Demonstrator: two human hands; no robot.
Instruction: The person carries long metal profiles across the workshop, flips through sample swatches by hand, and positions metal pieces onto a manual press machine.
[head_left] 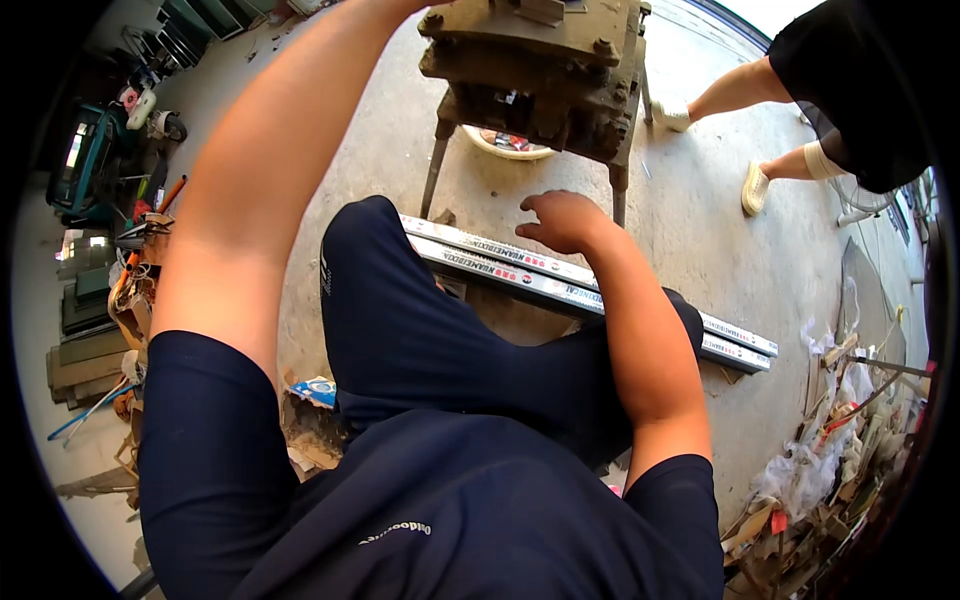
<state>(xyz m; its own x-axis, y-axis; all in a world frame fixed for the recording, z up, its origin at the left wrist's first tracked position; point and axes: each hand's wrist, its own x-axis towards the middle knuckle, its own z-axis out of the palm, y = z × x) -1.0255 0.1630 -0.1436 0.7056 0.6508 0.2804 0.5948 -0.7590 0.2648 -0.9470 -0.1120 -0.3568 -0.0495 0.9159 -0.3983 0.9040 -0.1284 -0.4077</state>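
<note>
My left arm reaches up past the top edge, beside a rusty, heavy metal machine [530, 75] on legs. Only a sliver of my left hand [412, 4] shows at the machine's upper left, so its fingers and anything in them are hidden. My right hand [562, 222] hovers in front of the machine with loosely bent fingers apart and nothing between them. Below that hand, long metal profiles [500, 262] in printed white film lie across the floor, passing by my knees. A small metal piece [542, 11] rests on top of the machine.
A round basin [507, 148] with small bits stands under the machine. Another person's legs [740, 90] are at the upper right. Scrap and plastic film [810, 470] pile up at the lower right. Boards [85, 355] and a green vehicle [85, 155] stand along the left.
</note>
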